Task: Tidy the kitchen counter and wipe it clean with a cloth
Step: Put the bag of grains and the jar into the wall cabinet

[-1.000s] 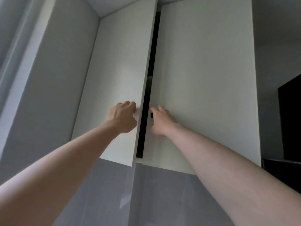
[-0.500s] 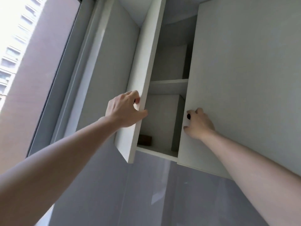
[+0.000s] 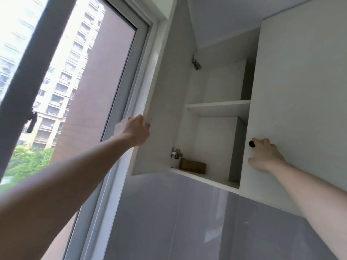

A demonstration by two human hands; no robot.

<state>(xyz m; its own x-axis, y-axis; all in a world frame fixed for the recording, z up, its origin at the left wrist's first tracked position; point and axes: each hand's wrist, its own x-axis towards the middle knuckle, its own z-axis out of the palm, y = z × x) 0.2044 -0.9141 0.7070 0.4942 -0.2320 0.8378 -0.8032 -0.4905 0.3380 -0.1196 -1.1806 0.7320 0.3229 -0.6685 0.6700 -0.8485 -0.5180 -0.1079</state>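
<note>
Wall cupboard point(image 3: 221, 109) above eye level, beside a tall window point(image 3: 71, 81); no counter or cloth in view, so position of the task's own things not determinable from here; judged an early tidying step, the cupboard being opened for storage or for fetching something

Left door point(image 3: 165, 109) swung wide toward the window, inner face and two metal hinges point(image 3: 176, 153) exposed; right door point(image 3: 300, 100) only partly open, covering the right part of the interior

Interior split by one horizontal shelf point(image 3: 219, 107); upper compartment with nothing visible in it; lower compartment holding a single brown box point(image 3: 192, 166), lying flat on the cupboard floor at the left rear, just beside the lower hinge, long axis running left to right

Left hand point(image 3: 137, 131) at the free edge of the left door, fingers curled round that edge, gripping it; right hand point(image 3: 264, 156) on the right door near its inner edge, fingers bent over a small black knob point(image 3: 251, 143), apparently holding it

Brown box to the right of and below the left hand, to the left of and level with the right hand; left hand judged slightly nearer; both occupied with doors, so a reach inside calls for releasing one first
</note>
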